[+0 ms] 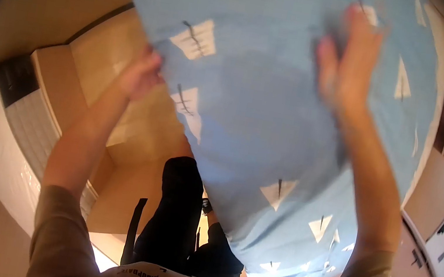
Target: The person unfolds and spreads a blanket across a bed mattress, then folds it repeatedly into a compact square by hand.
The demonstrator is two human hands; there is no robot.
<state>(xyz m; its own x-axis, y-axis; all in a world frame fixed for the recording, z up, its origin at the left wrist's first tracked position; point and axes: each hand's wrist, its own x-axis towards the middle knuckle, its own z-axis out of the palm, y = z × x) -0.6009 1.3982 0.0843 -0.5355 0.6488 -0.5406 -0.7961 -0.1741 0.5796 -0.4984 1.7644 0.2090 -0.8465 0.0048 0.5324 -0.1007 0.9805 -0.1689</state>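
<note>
A large light-blue cloth printed with white triangles and dark strokes hangs across the middle and right of the head view. Its kind, such as a sheet or a cover, I cannot tell. At its left edge is my left hand, the fingers curled and closed on the border. My right hand lies against the upper part of the cloth, thumb apart from the fingers and slightly blurred. Both forearms reach up from the bottom corners. Soft folds and shadow run through the lower half of the cloth.
Below the cloth show my legs in dark trousers. On the left are a tan panelled piece and a pale, shiny, plastic-like surface. Light cabinet-like fronts with small items stand at the right.
</note>
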